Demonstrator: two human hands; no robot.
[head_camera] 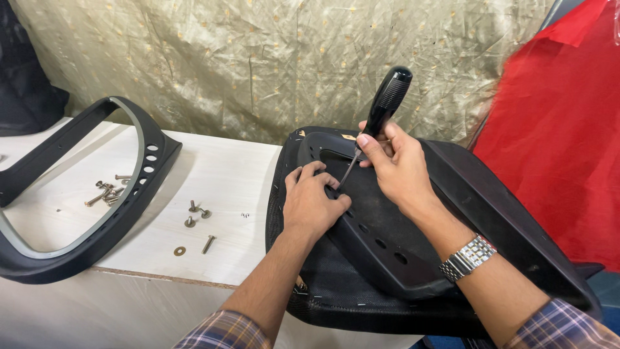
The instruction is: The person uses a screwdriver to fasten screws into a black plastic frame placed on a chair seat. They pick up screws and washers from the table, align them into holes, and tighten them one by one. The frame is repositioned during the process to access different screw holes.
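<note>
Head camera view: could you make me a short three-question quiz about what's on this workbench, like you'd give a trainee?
1. True or false: the right hand grips a black-handled screwdriver whose tip meets the black plastic chair frame.
2. Multiple choice: the left hand is (A) holding a hammer, (B) pressing on the frame beside the screwdriver tip, (C) picking up a bolt.
3. Fill in: the pile of loose metal bolts lies on the pale wooden tabletop, inside the curve of the second black ____ frame.

Key: 1 true; 2 B; 3 plastic.
</note>
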